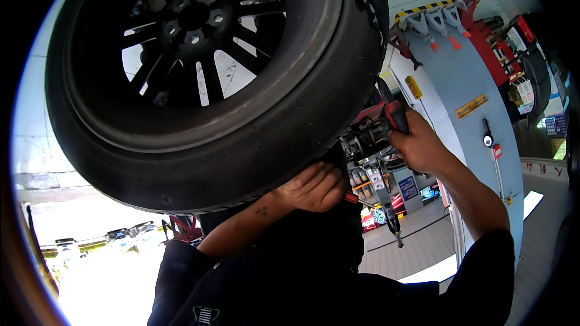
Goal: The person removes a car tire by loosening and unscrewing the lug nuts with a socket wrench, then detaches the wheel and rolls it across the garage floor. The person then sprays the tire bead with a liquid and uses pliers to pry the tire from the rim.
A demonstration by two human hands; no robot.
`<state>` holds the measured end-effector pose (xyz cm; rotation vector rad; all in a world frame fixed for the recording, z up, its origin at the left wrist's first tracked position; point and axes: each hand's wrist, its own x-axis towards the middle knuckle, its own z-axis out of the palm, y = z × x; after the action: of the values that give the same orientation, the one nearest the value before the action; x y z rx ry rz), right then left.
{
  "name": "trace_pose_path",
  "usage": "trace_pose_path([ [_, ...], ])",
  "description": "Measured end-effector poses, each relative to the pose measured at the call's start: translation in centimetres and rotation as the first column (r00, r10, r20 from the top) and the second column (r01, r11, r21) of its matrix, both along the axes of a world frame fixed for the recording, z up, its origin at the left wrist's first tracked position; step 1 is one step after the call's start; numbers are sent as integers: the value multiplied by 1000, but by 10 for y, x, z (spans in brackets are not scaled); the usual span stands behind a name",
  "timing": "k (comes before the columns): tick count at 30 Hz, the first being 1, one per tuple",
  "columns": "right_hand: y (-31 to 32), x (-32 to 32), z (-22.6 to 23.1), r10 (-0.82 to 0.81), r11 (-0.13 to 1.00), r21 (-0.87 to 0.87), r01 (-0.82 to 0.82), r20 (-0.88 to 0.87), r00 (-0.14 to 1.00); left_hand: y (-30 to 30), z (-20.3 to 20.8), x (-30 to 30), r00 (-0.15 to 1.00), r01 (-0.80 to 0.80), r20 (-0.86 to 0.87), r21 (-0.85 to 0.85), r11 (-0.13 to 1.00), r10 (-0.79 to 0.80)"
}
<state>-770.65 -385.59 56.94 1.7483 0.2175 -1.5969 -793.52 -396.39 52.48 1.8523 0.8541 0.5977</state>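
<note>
A large black tyre (248, 160) on a dark multi-spoke wheel rim (208, 75) fills the upper left. Beside its tread, my right hand (417, 145) is closed around the red-and-black handle of a hand tool (396, 116), which looks like pliers. The tool's dark tip reaches up against the tread; its exact contact is hard to make out. Under the tyre's lower edge, my left hand (314, 187) is curled into a fist. A red-handled tool (351, 197) with a thin shaft sticks out of that fist on the right; its kind is unclear.
Behind the right hand is metal machinery (365, 139) with a hanging dark part (393, 229). Grey jack stands (436, 21) line a yellow-and-black striped edge at the upper right. A gauge (487, 136) is on the blue-grey panel (465, 78). Bright daylight shows at the lower left.
</note>
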Motion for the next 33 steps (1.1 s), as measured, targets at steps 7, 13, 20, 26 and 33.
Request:
trace_pose_path([
  [7,37,59,-27,36,968,-233,-96,-247,968,11,8,1,1000,-21,-3,-125,992,21],
  [13,71,84,-75,124,896,-251,-365,-648,752,24,29,47,869,94,262,-920,379,420],
  [20,23,114,-87,-380,879,-463,115,-535,754,12,-4,130,932,-39,-156,-941,-336,327],
  [26,0,127,-95,-497,856,-450,254,-581,645,-19,-40,141,887,188,-22,-895,-404,461],
  [33,-8,129,-95,-668,744,-511,431,-585,459,1,-34,127,939,290,266,-953,84,-218],
])
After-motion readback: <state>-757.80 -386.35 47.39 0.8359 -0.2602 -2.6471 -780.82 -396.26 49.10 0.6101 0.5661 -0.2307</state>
